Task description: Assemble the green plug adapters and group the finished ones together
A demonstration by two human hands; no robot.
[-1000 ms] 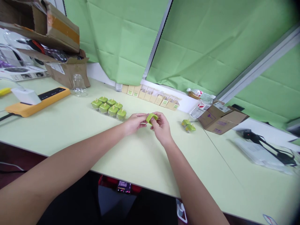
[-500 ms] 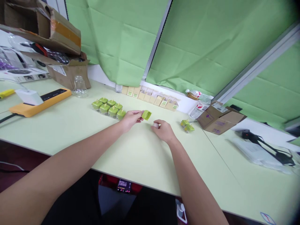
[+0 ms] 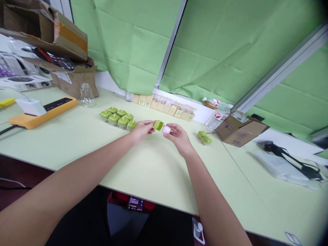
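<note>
Over the middle of the table, my left hand [image 3: 142, 131] is closed on a small green lid [image 3: 159, 125], its hollow side turned toward the right. Close by on the right, my right hand [image 3: 178, 137] grips a small whitish cup [image 3: 166, 130] between thumb and fingers. The cup and the lid are almost touching at their facing sides. Left of my left hand stands a cluster of several clear containers with green lids [image 3: 123, 121], each lid bearing a pale yellowish tab. A smaller group of green-lidded containers [image 3: 204, 137] sits to the right of my right hand.
Small cardboard boxes [image 3: 166, 106] line the wall. An orange power strip [image 3: 43, 112] and a clear jar [image 3: 87, 95] lie on the left, below stacked cartons [image 3: 69, 34]. On the right are an open carton [image 3: 238, 128], plastic bottles [image 3: 219, 106] and a black cable [image 3: 294, 160].
My right hand has brought the whitish cup up and left, close to the green lid, and more of the cup shows. My left hand has shifted only slightly.
</note>
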